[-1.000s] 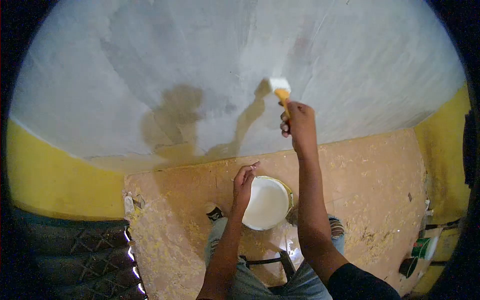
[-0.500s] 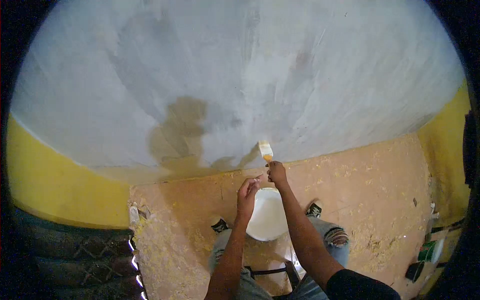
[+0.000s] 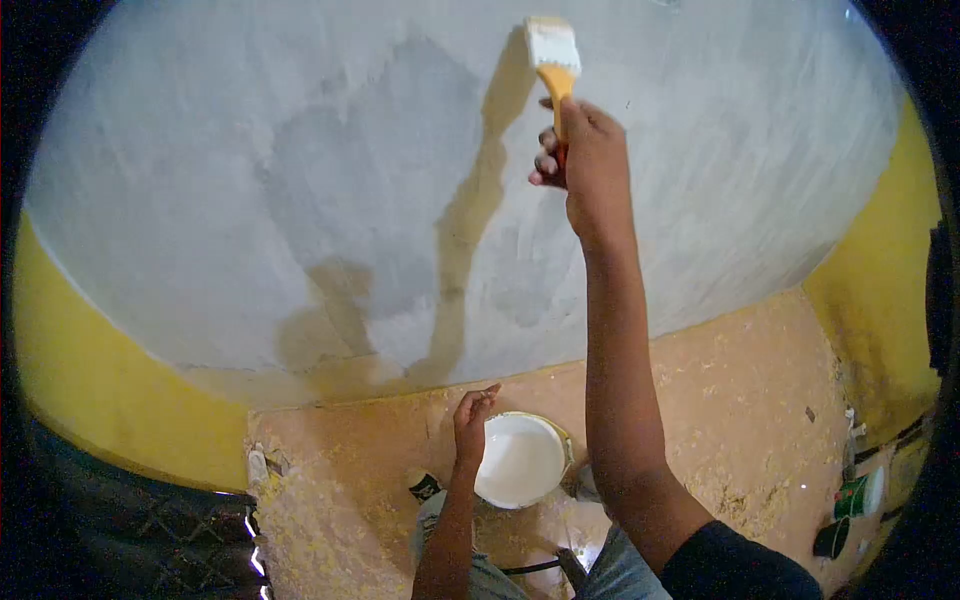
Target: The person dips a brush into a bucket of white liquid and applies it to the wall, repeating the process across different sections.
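My right hand (image 3: 592, 150) is raised in front of the grey-white wall (image 3: 390, 120), closed round the yellow handle of a wide paintbrush (image 3: 556, 62). The brush points upward, its bristles coated in white, and its long shadow falls on the wall to the left. Lower down, my left hand (image 3: 474, 420) holds nothing; its fingers are loosely bent and apart, right by the left rim of a white bucket (image 3: 568, 445). White liquid paint (image 3: 520, 462) lies inside this bucket, which stands on the floor between my legs.
Dried yellow flakes and splashes cover the brown floor (image 3: 720, 400). Yellow side walls (image 3: 110, 350) flank the wall. A dark patterned seat (image 3: 150, 530) is at lower left, and a green and white container (image 3: 860, 495) lies at the right.
My right hand has lifted the paintbrush from near the wall's foot to high in front of the wall. My left hand has moved slightly down and left, and the view has shifted upward.
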`<state>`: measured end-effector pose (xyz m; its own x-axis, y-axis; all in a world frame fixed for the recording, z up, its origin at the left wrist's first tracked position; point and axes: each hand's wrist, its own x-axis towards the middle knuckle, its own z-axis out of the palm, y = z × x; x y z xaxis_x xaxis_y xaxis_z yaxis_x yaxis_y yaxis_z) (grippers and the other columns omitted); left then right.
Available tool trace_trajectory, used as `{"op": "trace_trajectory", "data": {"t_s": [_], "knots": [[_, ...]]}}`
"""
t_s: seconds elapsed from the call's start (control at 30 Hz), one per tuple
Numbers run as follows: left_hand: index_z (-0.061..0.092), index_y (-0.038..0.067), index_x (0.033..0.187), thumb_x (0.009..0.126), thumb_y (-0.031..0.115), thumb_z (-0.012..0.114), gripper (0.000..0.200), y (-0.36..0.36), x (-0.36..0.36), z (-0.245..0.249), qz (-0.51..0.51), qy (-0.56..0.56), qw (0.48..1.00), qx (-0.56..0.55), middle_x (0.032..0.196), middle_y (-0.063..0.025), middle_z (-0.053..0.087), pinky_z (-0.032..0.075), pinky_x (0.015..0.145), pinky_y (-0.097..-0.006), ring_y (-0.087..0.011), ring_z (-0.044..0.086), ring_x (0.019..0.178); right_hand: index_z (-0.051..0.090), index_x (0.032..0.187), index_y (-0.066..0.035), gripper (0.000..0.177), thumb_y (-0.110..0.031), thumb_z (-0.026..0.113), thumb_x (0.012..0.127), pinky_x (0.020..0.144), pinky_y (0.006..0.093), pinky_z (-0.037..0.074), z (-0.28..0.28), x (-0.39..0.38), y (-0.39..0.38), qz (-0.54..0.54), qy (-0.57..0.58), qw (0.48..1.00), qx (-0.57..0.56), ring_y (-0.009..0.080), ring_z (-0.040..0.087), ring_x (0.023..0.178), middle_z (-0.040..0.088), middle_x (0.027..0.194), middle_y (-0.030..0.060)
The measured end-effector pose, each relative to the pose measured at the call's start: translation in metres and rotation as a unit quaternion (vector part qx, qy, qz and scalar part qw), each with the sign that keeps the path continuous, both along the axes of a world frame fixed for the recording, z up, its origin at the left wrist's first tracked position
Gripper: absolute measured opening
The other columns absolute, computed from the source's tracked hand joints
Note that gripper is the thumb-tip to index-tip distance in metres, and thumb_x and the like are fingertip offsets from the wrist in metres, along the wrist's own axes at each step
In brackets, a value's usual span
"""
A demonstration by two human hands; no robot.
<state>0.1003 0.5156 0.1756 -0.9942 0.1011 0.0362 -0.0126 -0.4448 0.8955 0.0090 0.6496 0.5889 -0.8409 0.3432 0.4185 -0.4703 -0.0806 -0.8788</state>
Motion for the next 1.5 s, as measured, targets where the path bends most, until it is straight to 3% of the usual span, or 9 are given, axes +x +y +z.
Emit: {"op": "trace_trajectory", "data": {"t_s": [0.2,0.37,0.47,0.53,0.57,0.7,0.97,1.1,1.5], "knots": [[0.057,0.002,0.094,0.094,0.011,0.053,0.010,-0.012,-0.002,-0.007,0.014,0.028,0.999,-0.022,0.115,-0.0149,0.064,0.043,0.093,-0.0295,-0.0166,0.058,0.104,0.061,0.099,-0.008,0.035,-0.039,0.046,0.097,0.036,0.0246,0.037,-0.226,-0.036,0.033,-0.051,-0.139,0.989,0.024,0.0071,0.036,0.039,0.043,0.056,-0.0026],[0.056,0.003,0.094,0.092,0.012,0.056,0.009,-0.011,0.001,0.006,0.003,-0.012,1.000,0.012,0.111,-0.0127,0.063,0.043,0.097,-0.0342,-0.0217,0.058,0.109,0.060,0.097,-0.005,0.034,-0.036,0.045,0.097,0.039,0.0280,0.046,-0.298,0.004,0.036,0.012,-0.291,0.956,-0.028,0.0074,0.039,0.040,0.046,0.059,0.0004],[0.055,0.003,0.096,0.092,0.012,0.057,0.010,-0.011,-0.001,-0.006,-0.009,-0.002,0.999,0.031,0.110,-0.0114,0.061,0.043,0.100,-0.0388,-0.0263,0.057,0.113,0.060,0.092,-0.001,0.032,-0.031,0.051,0.093,0.045,0.0330,0.052,-0.218,0.013,0.038,0.047,-0.292,0.955,-0.001,0.0111,0.045,0.043,0.049,0.061,0.0023],[0.054,0.003,0.097,0.092,0.012,0.056,0.010,-0.007,-0.001,-0.009,-0.014,0.008,1.000,0.024,0.110,-0.0120,0.061,0.043,0.101,-0.0398,-0.0277,0.056,0.114,0.064,0.087,0.000,0.030,-0.027,0.052,0.091,0.048,0.0328,0.051,-0.200,-0.036,0.084,-0.012,-0.062,0.963,0.262,0.0111,0.048,0.049,0.050,0.060,0.0015],[0.054,0.002,0.097,0.093,0.013,0.055,0.011,-0.006,0.002,-0.007,-0.014,0.015,0.999,0.035,0.111,-0.0148,0.062,0.043,0.100,-0.0387,-0.0266,0.057,0.113,0.064,0.089,0.001,0.028,-0.024,0.051,0.091,0.048,0.0312,0.050,-0.099,-0.002,0.054,0.013,-0.189,0.972,0.140,0.0106,0.047,0.048,0.050,0.060,0.0016],[0.055,0.000,0.097,0.095,0.014,0.053,0.014,-0.002,0.015,0.015,0.001,0.019,0.998,0.060,0.107,-0.0160,0.064,0.050,0.088,-0.0370,-0.0235,0.062,0.103,0.056,0.089,0.007,0.029,-0.020,0.046,0.095,0.044,0.0338,0.054,-0.020,0.011,0.049,0.039,-0.126,0.991,0.001,0.0135,0.049,0.045,0.047,0.061,0.0056],[0.054,0.001,0.091,0.097,0.017,0.050,0.018,-0.004,0.016,-0.009,-0.032,-0.041,0.999,0.007,0.078,-0.0131,0.067,0.050,0.053,-0.0279,-0.0190,0.065,0.061,0.063,0.102,-0.003,0.032,-0.027,0.043,0.097,0.042,0.0328,0.047,-0.232,-0.019,0.077,-0.078,-0.195,0.967,0.142,0.0165,0.052,0.047,0.055,0.062,0.0087],[0.054,0.001,0.091,0.098,0.018,0.049,0.019,-0.001,0.015,-0.008,-0.044,-0.047,0.998,-0.017,0.070,-0.0134,0.066,0.046,0.047,-0.0271,-0.0170,0.061,0.051,0.061,0.102,-0.004,0.030,-0.028,0.045,0.097,0.040,0.0318,0.051,-0.284,0.008,0.077,0.011,-0.307,0.951,-0.020,0.0113,0.047,0.043,0.050,0.061,0.0043],[0.053,0.003,0.108,0.098,0.021,0.049,0.021,0.032,0.021,0.009,-0.023,-0.070,0.996,-0.044,0.087,-0.0129,0.066,0.049,0.052,-0.0274,-0.0161,0.063,0.060,0.061,0.100,0.002,0.029,-0.025,0.052,0.093,0.039,0.0258,0.041,-0.106,0.020,0.100,0.012,-0.160,0.986,-0.038,0.0078,0.036,0.039,0.045,0.058,0.0003]]}}
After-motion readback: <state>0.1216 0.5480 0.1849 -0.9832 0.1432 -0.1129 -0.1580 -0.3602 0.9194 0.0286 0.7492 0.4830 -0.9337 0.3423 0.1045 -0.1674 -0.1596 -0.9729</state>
